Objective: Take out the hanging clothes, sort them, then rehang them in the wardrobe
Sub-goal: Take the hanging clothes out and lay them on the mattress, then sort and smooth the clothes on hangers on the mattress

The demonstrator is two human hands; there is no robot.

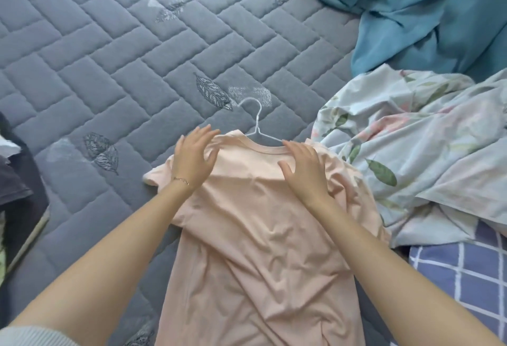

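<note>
While the left hand (193,157) spreads open, the right hand (304,168) presses the shirt (255,236)

A grey quilted mattress (137,52) stitched with leaf motifs fills the left and far side. Crumpled teal fabric (411,16) lies at the far right. Nearer on the right a pale floral sheet (411,153) is bunched, with blue checked fabric (466,277) just beneath its near edge.

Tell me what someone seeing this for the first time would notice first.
A peach T-shirt on a white wire hanger lies flat in the middle of the grey quilted mattress, with the left hand and right hand spread open at its shoulders. To the right sit a floral sheet and, beyond it, crumpled teal fabric.
</note>
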